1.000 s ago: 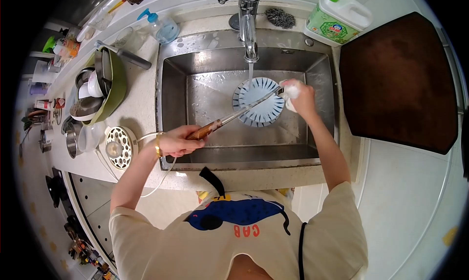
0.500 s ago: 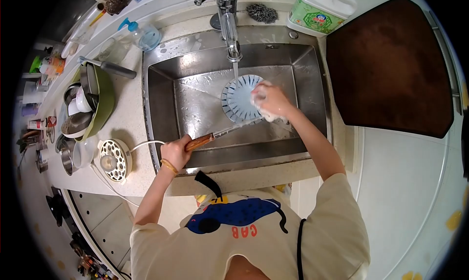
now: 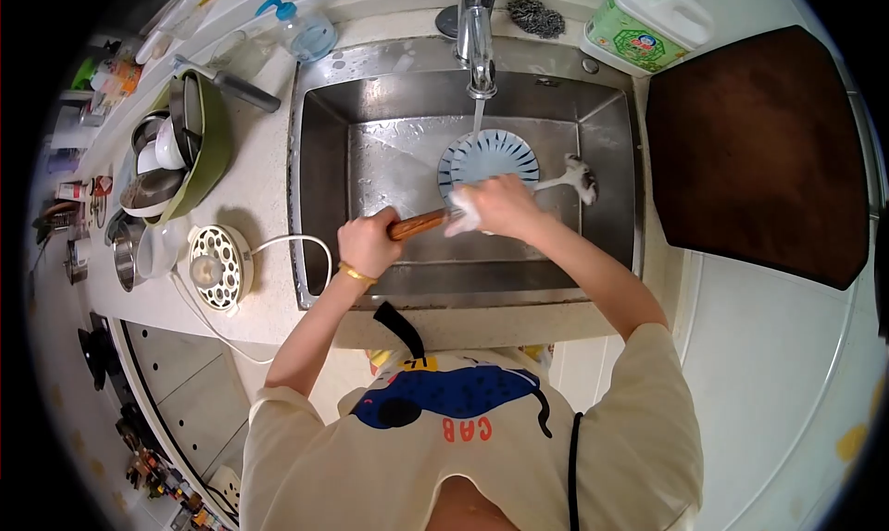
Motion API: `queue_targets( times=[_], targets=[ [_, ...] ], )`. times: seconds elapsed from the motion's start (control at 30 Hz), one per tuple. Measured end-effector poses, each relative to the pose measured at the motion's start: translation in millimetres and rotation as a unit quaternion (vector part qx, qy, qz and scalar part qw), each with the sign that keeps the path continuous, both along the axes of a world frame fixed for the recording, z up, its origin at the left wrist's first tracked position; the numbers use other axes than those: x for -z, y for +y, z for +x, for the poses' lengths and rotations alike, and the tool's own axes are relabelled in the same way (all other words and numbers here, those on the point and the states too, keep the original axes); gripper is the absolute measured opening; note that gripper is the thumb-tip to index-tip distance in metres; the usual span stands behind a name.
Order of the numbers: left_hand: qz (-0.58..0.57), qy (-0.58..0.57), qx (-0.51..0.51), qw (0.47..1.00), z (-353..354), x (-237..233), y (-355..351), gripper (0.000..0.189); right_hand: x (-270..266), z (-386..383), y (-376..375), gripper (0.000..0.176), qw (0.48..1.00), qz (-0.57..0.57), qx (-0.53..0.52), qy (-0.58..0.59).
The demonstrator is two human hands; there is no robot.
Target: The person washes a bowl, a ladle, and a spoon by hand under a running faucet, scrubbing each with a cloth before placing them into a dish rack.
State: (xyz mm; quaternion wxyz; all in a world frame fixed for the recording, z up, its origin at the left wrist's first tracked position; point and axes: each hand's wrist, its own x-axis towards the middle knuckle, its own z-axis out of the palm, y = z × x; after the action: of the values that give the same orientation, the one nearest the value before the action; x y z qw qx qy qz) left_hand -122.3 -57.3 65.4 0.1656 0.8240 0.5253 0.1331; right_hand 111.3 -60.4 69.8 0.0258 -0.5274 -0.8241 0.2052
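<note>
Over the sink (image 3: pixel 398 165), the left hand (image 3: pixel 369 245) clenches a wooden-handled utensil (image 3: pixel 419 224); the right hand (image 3: pixel 506 204) wraps a sudsy white cloth (image 3: pixel 463 215).

We log the right hand (image 3: pixel 505 204) shifted from over the plate (image 3: pixel 491 151)'s right part to its near edge, foamy white wad (image 3: pixel 463 216) now by the utensil's wooden handle (image 3: pixel 419 224). Utensil's sudsy head (image 3: pixel 582 179), earlier hidden, we now see right of the plate.

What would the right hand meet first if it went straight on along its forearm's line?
Probably the plate, just ahead of the right hand; depth is unclear, so it might pass above toward the sink's back wall.
</note>
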Motion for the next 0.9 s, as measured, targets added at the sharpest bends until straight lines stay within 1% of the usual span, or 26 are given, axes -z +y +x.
queue_targets(
  times=[0.03, 0.07, 0.1, 0.13, 0.17, 0.2, 0.23, 0.27, 0.3, 0.33, 0.37, 0.4, 0.43, 0.47, 0.5, 0.53, 0.57, 0.6, 0.67, 0.7, 0.73, 0.8, 0.83, 0.87, 0.9],
  targets=[
    [-0.002, -0.005, 0.004, 1.0, 9, 0, 1, 0.016, -8, -12, 1, 0.047, 1.0, -0.011, 0.002, 0.017],
    [-0.001, -0.004, 0.002, 1.0, 17, 2, 2, 0.016, -14, -23, 4, 0.048, 0.999, -0.02, 0.004, 0.034],
    [-0.016, -0.066, 0.005, 0.998, 26, 5, 3, 0.024, -9, -35, 2, 0.045, 0.999, 0.009, 0.028, 0.034],
    [-0.03, -0.128, 0.008, 0.991, 33, 8, 6, 0.033, -4, -51, -3, 0.034, 0.985, 0.137, 0.068, 0.08],
    [-0.03, -0.129, 0.006, 0.991, 37, 9, 7, 0.033, 0, -62, -5, 0.029, 0.969, 0.202, 0.099, 0.105],
    [-0.049, -0.201, 0.01, 0.978, 40, 11, 9, 0.04, -1, -67, -7, 0.025, 0.947, 0.266, 0.129, 0.129],
    [-0.063, -0.273, 0.014, 0.96, 42, 11, 11, 0.047, 0, -64, -5, 0.025, 0.947, 0.268, 0.126, 0.129],
    [-0.06, -0.272, 0.013, 0.96, 39, 16, 11, 0.047, 2, -57, -5, 0.023, 0.946, 0.299, 0.045, 0.117],
    [-0.09, -0.317, 0.047, 0.943, 37, 23, 8, 0.049, 3, -50, -6, 0.022, 0.939, 0.327, -0.033, 0.104],
    [-0.12, -0.361, 0.083, 0.921, 36, 22, 5, 0.051, 3, -42, -6, 0.022, 0.939, 0.325, -0.032, 0.104],
    [-0.123, -0.362, 0.084, 0.92, 32, 20, 1, 0.051, 2, -32, -4, 0.024, 0.927, 0.35, -0.069, 0.116],
    [-0.204, -0.319, 0.046, 0.924, 28, 6, -1, 0.047, 1, -22, -2, 0.026, 0.913, 0.374, -0.106, 0.127],
    [-0.28, -0.274, 0.006, 0.92, 23, -3, -1, 0.043, -2, -9, -1, 0.031, 0.923, 0.362, -0.093, 0.087],
    [-0.28, -0.275, 0.004, 0.92, 14, -5, -1, 0.043, -6, 6, 2, 0.029, 0.933, 0.343, -0.078, 0.068],
    [-0.254, -0.247, 0.04, 0.934, 2, -7, 0, 0.035, -9, 25, 6, 0.027, 0.943, 0.324, -0.061, 0.051],
    [-0.228, -0.217, 0.076, 0.946, -5, -10, 0, 0.027, 2, 54, 16, 0.025, 0.954, 0.297, -0.027, -0.005],
    [-0.238, -0.223, 0.052, 0.944, -8, -25, -1, 0.018, 14, 72, 20, 0.023, 0.962, 0.266, 0.01, -0.06],
    [-0.239, -0.222, 0.051, 0.944, -11, -27, -4, 0.018, 11, 68, 17, 0.023, 0.963, 0.264, 0.011, -0.059],
    [-0.172, -0.059, 0.059, 0.982, -11, -30, -6, 0.029, 5, 60, 13, 0.029, 0.952, 0.295, 0.075, -0.041],
    [-0.146, -0.043, 0.059, 0.987, -9, -31, -8, 0.042, 4, 55, 13, 0.029, 0.948, 0.307, 0.086, -0.019],
    [-0.145, -0.043, 0.062, 0.987, -8, -29, -10, 0.042, 8, 49, 12, 0.029, 0.947, 0.308, 0.088, -0.021],
    [-0.118, -0.001, 0.029, 0.993, -4, -23, -15, 0.045, 21, 37, 9, 0.027, 0.896, 0.374, 0.238, 0.032],
    [-0.117, -0.007, 0.031, 0.993, -3, -23, -18, 0.043, 15, 31, 4, 0.025, 0.869, 0.407, 0.266, 0.094],
    [-0.112, -0.022, 0.037, 0.993, -1, -23, -22, 0.041, 14, 30, 1, 0.025, 0.866, 0.413, 0.268, 0.091],
    [-0.126, -0.028, 0.034, 0.991, 1, -24, -27, 0.04, 12, 27, -5, 0.023, 0.836, 0.349, 0.384, 0.18]
  ],
)
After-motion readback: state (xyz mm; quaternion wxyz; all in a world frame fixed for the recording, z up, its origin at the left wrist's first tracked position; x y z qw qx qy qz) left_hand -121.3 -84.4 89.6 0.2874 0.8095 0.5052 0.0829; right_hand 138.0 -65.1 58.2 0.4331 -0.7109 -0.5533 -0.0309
